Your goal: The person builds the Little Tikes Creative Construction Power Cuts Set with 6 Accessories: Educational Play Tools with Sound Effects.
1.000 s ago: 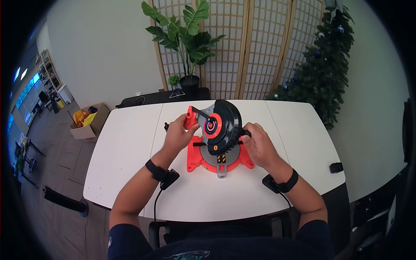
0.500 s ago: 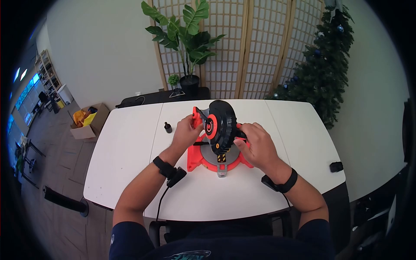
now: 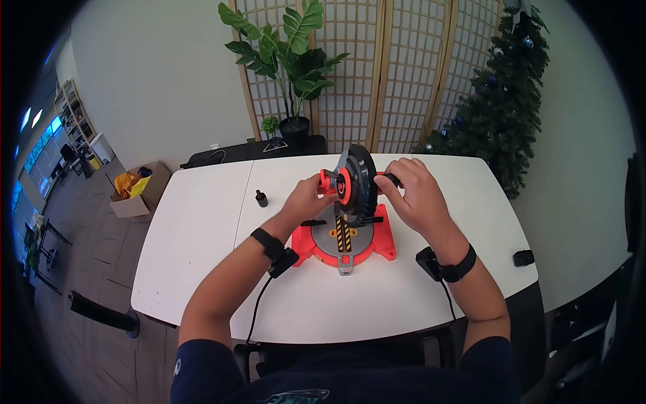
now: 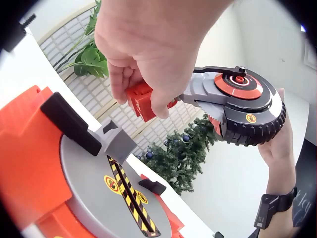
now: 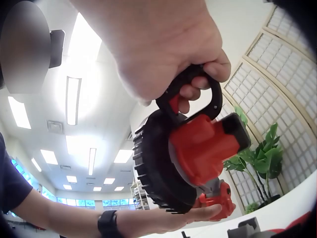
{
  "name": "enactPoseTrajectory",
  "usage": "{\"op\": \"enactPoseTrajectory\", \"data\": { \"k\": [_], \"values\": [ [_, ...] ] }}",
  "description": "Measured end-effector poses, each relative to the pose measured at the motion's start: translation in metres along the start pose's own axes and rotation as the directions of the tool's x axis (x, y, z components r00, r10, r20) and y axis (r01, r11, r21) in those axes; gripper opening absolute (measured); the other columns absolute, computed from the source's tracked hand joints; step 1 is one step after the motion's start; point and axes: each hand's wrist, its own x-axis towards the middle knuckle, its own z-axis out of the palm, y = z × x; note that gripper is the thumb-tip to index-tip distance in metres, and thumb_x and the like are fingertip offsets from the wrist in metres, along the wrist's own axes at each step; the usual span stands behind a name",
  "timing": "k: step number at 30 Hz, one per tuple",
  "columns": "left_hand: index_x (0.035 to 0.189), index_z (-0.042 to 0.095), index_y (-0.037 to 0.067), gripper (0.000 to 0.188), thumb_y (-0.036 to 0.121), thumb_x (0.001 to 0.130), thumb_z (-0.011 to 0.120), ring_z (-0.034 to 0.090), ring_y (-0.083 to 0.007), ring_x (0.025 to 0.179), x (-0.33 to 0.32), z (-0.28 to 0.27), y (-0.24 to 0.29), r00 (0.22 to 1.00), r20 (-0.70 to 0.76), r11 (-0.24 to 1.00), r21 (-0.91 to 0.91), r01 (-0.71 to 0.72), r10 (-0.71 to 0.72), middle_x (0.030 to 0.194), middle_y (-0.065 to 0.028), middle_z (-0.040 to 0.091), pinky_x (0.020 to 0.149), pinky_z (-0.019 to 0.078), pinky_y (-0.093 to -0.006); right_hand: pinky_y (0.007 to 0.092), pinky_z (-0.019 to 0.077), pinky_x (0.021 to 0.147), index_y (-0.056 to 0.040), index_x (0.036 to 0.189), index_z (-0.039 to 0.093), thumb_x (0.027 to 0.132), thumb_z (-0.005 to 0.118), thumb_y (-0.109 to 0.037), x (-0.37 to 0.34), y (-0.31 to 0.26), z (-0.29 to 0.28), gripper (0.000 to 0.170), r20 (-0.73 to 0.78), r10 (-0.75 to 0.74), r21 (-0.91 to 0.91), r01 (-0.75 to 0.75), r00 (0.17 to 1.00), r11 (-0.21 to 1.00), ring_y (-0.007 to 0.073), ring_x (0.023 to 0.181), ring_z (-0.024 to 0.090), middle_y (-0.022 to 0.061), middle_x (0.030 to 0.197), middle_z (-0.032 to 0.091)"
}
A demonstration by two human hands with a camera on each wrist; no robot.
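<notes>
A toy miter saw's black, red and grey head (image 3: 364, 188) is held up over its base, apart from it in the left wrist view. My right hand (image 3: 418, 195) grips the black loop handle (image 5: 217, 98), its fingers curled through the loop. On the other side, my left hand (image 3: 303, 203) holds the red hinge block (image 4: 142, 101) at the end of the head's grey arm, thumb against it. The red base (image 3: 383, 239) sits on the table with its grey round plate (image 4: 91, 181) and striped slot facing up. A grey bracket (image 4: 119, 144) stands at the plate's back.
A small black screw-ended piece (image 3: 261, 198) stands on the white table (image 3: 188, 249) to the left. A black object (image 3: 523, 258) lies near the right edge. Behind are a potted plant (image 3: 294, 128), a folding screen (image 3: 350, 101) and a decorated tree (image 3: 498, 121).
The saw head has turned nearly edge-on and risen from low over the base, uncovering the striped slot. Both hands have moved with it; my left hand shifted right, revealing the small black piece.
</notes>
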Motion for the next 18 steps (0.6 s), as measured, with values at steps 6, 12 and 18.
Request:
{"op": "enactPoseTrajectory", "data": {
  "k": [6,12,18],
  "values": [
    [0.117,0.064,0.001,0.039,0.014,0.082,0.078,0.068,-0.0290,0.096,0.019,0.005,-0.016,0.997,0.077,0.998,-0.058,0.031,-0.027,0.103,-0.0157,0.071,0.090,0.0513,-0.0386,0.0410,0.0433,0.069,-0.0008,0.081,0.060,0.097,0.061,-0.038,0.006,-0.001,0.002,0.040,0.001,0.000,0.001,0.000,1.000,1.000,0.0298,0.078,0.053,0.0114,0.075,0.055],
    [0.117,0.065,0.003,0.041,0.011,0.080,0.080,0.067,-0.0242,0.102,0.031,0.005,-0.024,0.986,0.166,0.994,-0.106,0.041,-0.023,0.108,-0.0110,0.072,0.093,0.0500,-0.0368,0.0432,0.0451,0.074,-0.0004,0.085,0.061,0.099,0.058,-0.031,0.010,0.006,0.008,0.033,0.001,-0.014,0.024,0.014,1.000,1.000,0.0331,0.082,0.055,0.0132,0.080,0.058],
    [0.117,0.063,0.000,0.044,0.009,0.078,0.081,0.067,-0.0239,0.101,0.035,0.012,-0.041,0.983,0.186,0.993,-0.113,0.016,0.005,0.109,-0.0132,0.071,0.094,0.0499,-0.0345,0.0422,0.0475,0.080,-0.0003,0.094,0.060,0.099,0.058,-0.028,0.013,0.008,0.012,0.028,0.009,0.004,0.073,-0.005,1.000,0.997,0.0333,0.090,0.058,0.0137,0.088,0.062]
  ]
}}
